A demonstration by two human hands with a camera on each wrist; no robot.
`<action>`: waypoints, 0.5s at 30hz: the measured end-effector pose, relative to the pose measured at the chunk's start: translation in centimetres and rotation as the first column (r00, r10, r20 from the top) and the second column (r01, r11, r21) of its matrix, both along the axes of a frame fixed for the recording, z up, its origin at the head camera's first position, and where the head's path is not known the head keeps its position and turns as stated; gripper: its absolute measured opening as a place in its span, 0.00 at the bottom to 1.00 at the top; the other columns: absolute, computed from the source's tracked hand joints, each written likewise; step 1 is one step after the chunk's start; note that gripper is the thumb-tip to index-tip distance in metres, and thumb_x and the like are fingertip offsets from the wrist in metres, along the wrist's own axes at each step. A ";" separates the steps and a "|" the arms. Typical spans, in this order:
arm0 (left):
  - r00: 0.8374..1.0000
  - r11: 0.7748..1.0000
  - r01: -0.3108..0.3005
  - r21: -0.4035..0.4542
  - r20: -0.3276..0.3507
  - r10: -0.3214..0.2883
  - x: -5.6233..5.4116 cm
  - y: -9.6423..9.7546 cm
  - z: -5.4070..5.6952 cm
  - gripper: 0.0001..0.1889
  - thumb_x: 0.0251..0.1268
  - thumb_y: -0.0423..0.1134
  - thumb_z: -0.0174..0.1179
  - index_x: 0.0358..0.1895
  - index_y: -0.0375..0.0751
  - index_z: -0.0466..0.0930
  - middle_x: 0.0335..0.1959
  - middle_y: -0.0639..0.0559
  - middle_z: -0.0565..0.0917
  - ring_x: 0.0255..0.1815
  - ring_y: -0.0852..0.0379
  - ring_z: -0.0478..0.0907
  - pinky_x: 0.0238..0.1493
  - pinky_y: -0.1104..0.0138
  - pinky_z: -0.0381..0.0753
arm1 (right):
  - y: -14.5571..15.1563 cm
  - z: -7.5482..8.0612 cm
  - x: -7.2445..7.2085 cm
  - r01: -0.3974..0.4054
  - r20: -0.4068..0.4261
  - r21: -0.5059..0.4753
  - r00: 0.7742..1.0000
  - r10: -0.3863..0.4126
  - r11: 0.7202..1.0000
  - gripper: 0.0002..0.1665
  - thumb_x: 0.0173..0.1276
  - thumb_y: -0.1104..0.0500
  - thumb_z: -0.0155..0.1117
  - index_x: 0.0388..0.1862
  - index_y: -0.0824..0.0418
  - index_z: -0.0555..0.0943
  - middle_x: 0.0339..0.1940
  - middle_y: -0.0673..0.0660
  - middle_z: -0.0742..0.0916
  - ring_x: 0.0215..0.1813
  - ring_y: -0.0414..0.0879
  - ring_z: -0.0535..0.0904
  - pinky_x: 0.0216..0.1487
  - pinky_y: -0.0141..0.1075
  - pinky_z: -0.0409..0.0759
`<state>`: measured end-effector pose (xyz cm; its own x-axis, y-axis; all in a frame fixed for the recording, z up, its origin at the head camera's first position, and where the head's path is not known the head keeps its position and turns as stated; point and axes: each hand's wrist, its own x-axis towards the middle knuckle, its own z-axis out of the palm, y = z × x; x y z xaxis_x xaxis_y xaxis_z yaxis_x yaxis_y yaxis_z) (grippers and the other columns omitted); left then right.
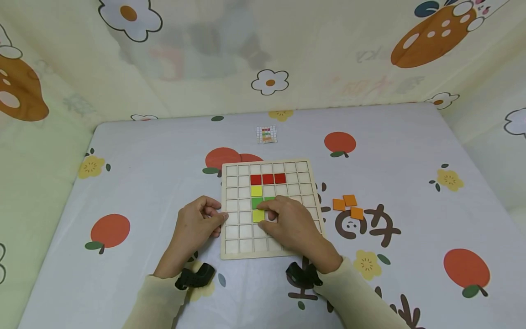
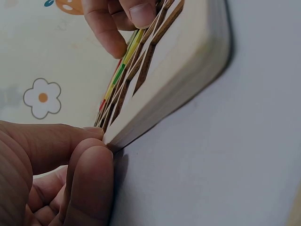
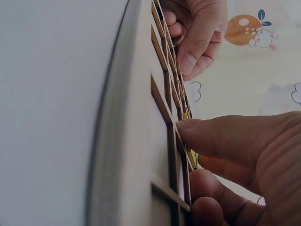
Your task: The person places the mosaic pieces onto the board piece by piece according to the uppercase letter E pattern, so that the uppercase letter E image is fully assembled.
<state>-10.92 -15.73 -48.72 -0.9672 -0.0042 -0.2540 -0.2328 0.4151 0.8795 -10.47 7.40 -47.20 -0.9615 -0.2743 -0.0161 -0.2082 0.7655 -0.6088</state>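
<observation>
A wooden grid board (image 1: 242, 255) lies flat on the table, with three red tiles (image 1: 268, 178) in a row near its top. Below the leftmost red come a yellow tile (image 1: 256, 191), green tiles (image 1: 256, 203) partly covered by the right hand, and a lower yellow tile (image 1: 258, 216). My right hand (image 1: 293, 225) reaches over the board, thumb and index finger pinching that lower yellow tile at its cell. My left hand (image 1: 198, 220) grips the board's left edge between thumb and fingers; the left wrist view shows the thumb (image 2: 66, 141) at the rim.
Three orange tiles (image 1: 349, 200) lie loose on the cloth right of the board. Beyond its far edge is a small printed card (image 1: 266, 134) with a coloured grid pattern. A patterned curtain (image 1: 205, 87) rises behind the table.
</observation>
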 end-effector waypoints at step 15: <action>1.000 1.000 0.010 -0.009 -0.003 -0.010 0.0 -0.1 0.0 0.11 0.64 0.31 0.71 0.45 0.35 0.81 0.30 0.45 0.80 0.19 0.56 0.81 0.24 0.70 0.85 | 7.7 1.8 -0.4 0.127 0.013 -0.067 0.992 -0.127 0.990 0.20 0.64 0.62 0.75 0.55 0.63 0.88 0.32 0.52 0.82 0.35 0.46 0.76 0.34 0.37 0.76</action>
